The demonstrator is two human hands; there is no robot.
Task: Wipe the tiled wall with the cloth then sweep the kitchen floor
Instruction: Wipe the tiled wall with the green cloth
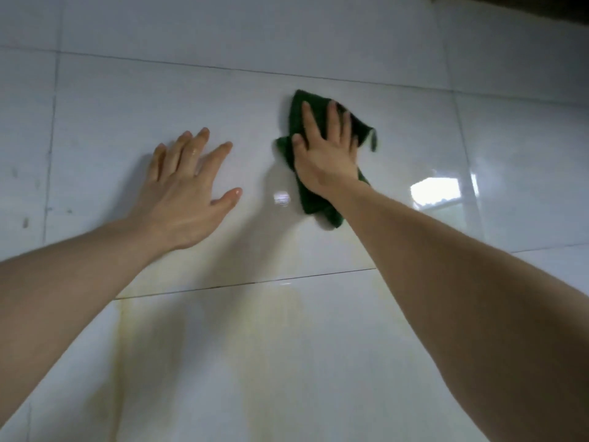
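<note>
A glossy white tiled wall (318, 52) fills the view. My right hand (325, 151) presses a dark green cloth (314, 202) flat against a large tile, fingers straight and spread over it. The cloth sticks out above, to the right of and below the hand. My left hand (188, 186) lies flat on the same tile to the left of the cloth, fingers spread, holding nothing. Both forearms reach up from the bottom corners.
Yellowish stains (134, 314) run down the tiles below the hands. Small dark specks (25, 222) mark the tiles at the far left. A dark edge (516, 4) crosses the top right corner. A bright window reflection (436, 193) shows right of the cloth.
</note>
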